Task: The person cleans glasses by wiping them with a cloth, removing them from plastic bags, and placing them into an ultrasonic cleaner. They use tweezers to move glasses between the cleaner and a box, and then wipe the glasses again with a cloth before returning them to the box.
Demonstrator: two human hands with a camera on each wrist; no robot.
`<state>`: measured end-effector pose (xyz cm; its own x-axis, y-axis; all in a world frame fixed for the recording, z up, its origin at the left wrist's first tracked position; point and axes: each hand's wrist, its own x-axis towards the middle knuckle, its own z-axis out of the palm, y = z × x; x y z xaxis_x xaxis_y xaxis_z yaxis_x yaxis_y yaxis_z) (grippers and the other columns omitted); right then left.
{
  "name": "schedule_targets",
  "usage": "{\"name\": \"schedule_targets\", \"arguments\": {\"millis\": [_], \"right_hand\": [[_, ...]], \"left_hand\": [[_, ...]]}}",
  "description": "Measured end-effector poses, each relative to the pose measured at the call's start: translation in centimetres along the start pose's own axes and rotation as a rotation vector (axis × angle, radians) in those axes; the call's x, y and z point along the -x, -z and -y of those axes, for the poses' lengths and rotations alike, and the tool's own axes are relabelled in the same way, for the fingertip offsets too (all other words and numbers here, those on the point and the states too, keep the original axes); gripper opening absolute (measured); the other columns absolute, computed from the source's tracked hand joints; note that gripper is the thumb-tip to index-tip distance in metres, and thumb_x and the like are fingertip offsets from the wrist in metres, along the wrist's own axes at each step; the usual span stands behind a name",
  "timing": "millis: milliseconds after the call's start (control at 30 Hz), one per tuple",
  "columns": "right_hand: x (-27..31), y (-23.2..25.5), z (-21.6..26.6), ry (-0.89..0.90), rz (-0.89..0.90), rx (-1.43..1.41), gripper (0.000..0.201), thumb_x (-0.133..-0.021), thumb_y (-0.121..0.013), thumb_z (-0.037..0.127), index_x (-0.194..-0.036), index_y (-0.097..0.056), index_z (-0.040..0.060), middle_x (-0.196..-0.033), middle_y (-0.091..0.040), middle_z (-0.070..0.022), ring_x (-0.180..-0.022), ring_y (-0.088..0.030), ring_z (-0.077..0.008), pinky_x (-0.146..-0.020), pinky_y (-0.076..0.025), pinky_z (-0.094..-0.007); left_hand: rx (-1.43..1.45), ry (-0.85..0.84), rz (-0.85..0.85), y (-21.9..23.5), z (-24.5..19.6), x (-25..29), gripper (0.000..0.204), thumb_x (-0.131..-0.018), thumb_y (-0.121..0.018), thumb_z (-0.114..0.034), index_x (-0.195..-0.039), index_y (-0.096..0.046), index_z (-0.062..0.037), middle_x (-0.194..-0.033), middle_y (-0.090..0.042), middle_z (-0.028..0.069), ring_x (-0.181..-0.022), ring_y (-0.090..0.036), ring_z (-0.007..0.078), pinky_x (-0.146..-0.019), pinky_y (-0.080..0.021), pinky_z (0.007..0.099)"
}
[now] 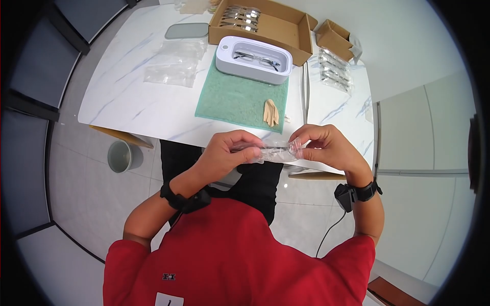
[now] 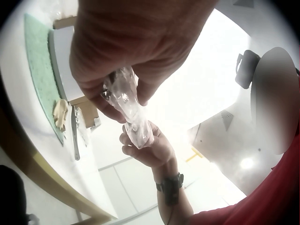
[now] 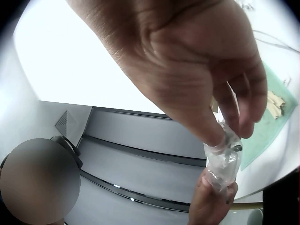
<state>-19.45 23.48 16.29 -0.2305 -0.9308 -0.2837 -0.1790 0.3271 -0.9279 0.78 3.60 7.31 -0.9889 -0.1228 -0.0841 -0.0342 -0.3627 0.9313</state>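
In front of the body, just over the table's near edge, both hands hold a crinkled clear plastic bag with a dark, thin-framed pair of glasses inside. My left hand pinches one end between thumb and fingers. The other end is pinched by my right hand. In the right wrist view a dark tip shows through the plastic bag near the right fingertips. Much of the glasses is hidden by the fingers and folds. Beyond the hands, another pair of glasses lies in a white ultrasonic cleaner.
The cleaner stands on a green cloth with a beige crumpled piece. A cardboard box behind it holds several glasses. Bagged glasses lie right, empty clear bags and a grey lid left. A bin stands below.
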Motion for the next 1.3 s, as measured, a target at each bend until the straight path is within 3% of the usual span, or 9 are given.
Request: {"name": "schedule_targets", "arguments": {"millis": [100,200,400,600,700,900,1067,1200,1300], "right_hand": [[0.1,0.1,0.1,-0.002,-0.021,-0.010,0.011,-0.090,-0.073,-0.001,-0.101,-0.071,0.0004,-0.106,-0.070,-0.0059,-0.093,-0.064,-0.0116,-0.085,-0.052,-0.0267],[0.5,0.6,0.7,-0.024,-0.081,-0.070,0.009,-0.090,-0.073,0.001,-0.099,-0.071,0.0015,-0.106,-0.070,-0.0063,-0.093,-0.063,-0.0101,-0.085,-0.052,-0.0261],[0.4,0.7,0.3,0.017,-0.121,-0.088,0.009,-0.091,-0.071,0.000,-0.100,-0.070,0.0003,-0.104,-0.069,-0.0038,-0.094,-0.063,-0.0101,-0.089,-0.053,-0.0285],[0.7,1.2,0.3,-0.007,-0.156,-0.097,0.008,-0.094,-0.070,0.004,-0.101,-0.069,0.0001,-0.105,-0.070,-0.0050,-0.092,-0.063,-0.0094,-0.085,-0.053,-0.0272],[1.0,1.5,0.4,-0.050,-0.218,-0.071,0.007,-0.093,-0.070,0.003,-0.100,-0.069,0.0011,-0.106,-0.071,-0.0082,-0.087,-0.063,-0.0106,-0.075,-0.053,-0.0267],[1.6,3.9,1.6,-0.044,-0.331,-0.052,0.007,-0.093,-0.069,0.005,-0.097,-0.069,-0.0008,-0.102,-0.072,-0.0093,-0.087,-0.065,-0.0121,-0.075,-0.053,-0.0258],[1.8,9.0,2.5,-0.003,-0.482,-0.043,0.009,-0.092,-0.071,0.011,-0.095,-0.069,0.0026,-0.097,-0.072,-0.0077,-0.084,-0.065,-0.0106,-0.073,-0.052,-0.0246],[-1.3,13.4,3.3,0.003,-0.631,-0.029,0.012,-0.093,-0.071,0.015,-0.097,-0.069,0.0039,-0.090,-0.068,-0.0011,-0.083,-0.063,-0.0071,-0.071,-0.051,-0.0221],[-6.3,15.6,3.8,0.011,-0.728,0.049,0.014,-0.093,-0.072,0.016,-0.097,-0.070,0.0027,-0.089,-0.069,-0.0016,-0.082,-0.064,-0.0071,-0.070,-0.051,-0.0220]], "left_hand": [[0.106,-0.111,-0.039,-0.3,-0.4,0.4,0.035,-0.098,-0.060,-0.003,-0.133,-0.057,-0.0009,-0.123,-0.067,0.0138,-0.109,-0.067,0.0177,-0.091,-0.056,0.0301],[0.103,-0.100,-0.021,0.6,-1.0,0.9,0.041,-0.099,-0.058,-0.002,-0.140,-0.050,-0.0001,-0.130,-0.063,0.0160,-0.115,-0.065,0.0201,-0.096,-0.055,0.0329],[0.055,-0.012,-0.107,1.7,0.6,1.1,0.029,-0.102,-0.055,-0.006,-0.129,-0.058,0.0047,-0.124,-0.067,0.0149,-0.117,-0.066,0.0224,-0.094,-0.057,0.0327],[-0.016,-0.040,-0.123,2.1,0.5,1.2,0.017,-0.103,-0.057,-0.010,-0.110,-0.062,0.0047,-0.106,-0.073,0.0171,-0.096,-0.074,0.0228,-0.084,-0.060,0.0330],[-0.018,-0.104,-0.157,2.1,0.6,1.2,0.016,-0.103,-0.057,-0.011,-0.107,-0.061,0.0046,-0.098,-0.073,0.0174,-0.086,-0.074,0.0227,-0.078,-0.061,0.0329],[-0.062,-0.182,-0.312,4.4,-0.3,1.4,0.015,-0.104,-0.055,-0.008,-0.108,-0.061,0.0042,-0.093,-0.073,0.0154,-0.080,-0.072,0.0207,-0.074,-0.058,0.0324],[-0.082,-0.243,-0.470,8.7,-0.8,2.5,0.016,-0.105,-0.051,-0.009,-0.111,-0.059,0.0039,-0.091,-0.068,0.0132,-0.077,-0.069,0.0206,-0.073,-0.057,0.0326],[-0.096,-0.252,-0.593,11.6,-0.4,3.0,0.013,-0.104,-0.052,-0.006,-0.109,-0.059,0.0040,-0.091,-0.070,0.0133,-0.076,-0.069,0.0195,-0.071,-0.056,0.0305],[-0.197,-0.306,-0.697,12.8,0.4,2.7,0.014,-0.105,-0.051,-0.009,-0.107,-0.057,0.0026,-0.086,-0.067,0.0128,-0.073,-0.067,0.0192,-0.070,-0.056,0.0306]]}}
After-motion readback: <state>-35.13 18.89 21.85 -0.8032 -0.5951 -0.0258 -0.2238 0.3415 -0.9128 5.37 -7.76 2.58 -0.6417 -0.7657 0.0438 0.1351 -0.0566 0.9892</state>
